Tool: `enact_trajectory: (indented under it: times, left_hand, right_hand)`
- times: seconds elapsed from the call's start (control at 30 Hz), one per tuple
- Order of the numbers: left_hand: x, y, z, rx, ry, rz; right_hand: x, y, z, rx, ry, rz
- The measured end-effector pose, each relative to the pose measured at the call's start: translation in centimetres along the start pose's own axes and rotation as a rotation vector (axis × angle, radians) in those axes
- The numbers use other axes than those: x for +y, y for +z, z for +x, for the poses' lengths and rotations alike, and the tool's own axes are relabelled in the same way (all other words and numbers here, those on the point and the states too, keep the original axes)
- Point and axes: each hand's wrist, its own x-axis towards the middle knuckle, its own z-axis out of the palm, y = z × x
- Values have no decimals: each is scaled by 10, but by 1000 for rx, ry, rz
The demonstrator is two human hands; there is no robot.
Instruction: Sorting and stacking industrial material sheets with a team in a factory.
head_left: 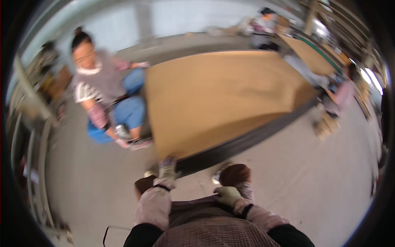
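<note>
My left hand, in a pale glove, reaches to the near left corner of a large flat brown sheet. Motion blurs its fingers, so I cannot make out whether they grip the edge. A long dark strip runs along the sheet's near right side, beside that hand. My right hand, also gloved, is closed at the edge of my dark apron, near my right knee. What lies inside its curled fingers is hidden.
At the left a person sits on a blue seat, one hand at the sheet's far left edge. Another person sits beyond its right end; a third is at the back near another brown sheet. Metal frames line the left.
</note>
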Motion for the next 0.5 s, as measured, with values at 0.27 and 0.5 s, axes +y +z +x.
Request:
enact_trajectory:
  times: [0.27, 0.5]
  left_hand:
    - [13, -7, -4, -101, -109, 64]
    - [16, -8, 0, -85, -99, 43]
  right_hand:
    - [-1, 5, 4, 2, -53, -125]
    - [-7, -7, 2, -22, -24, -128]
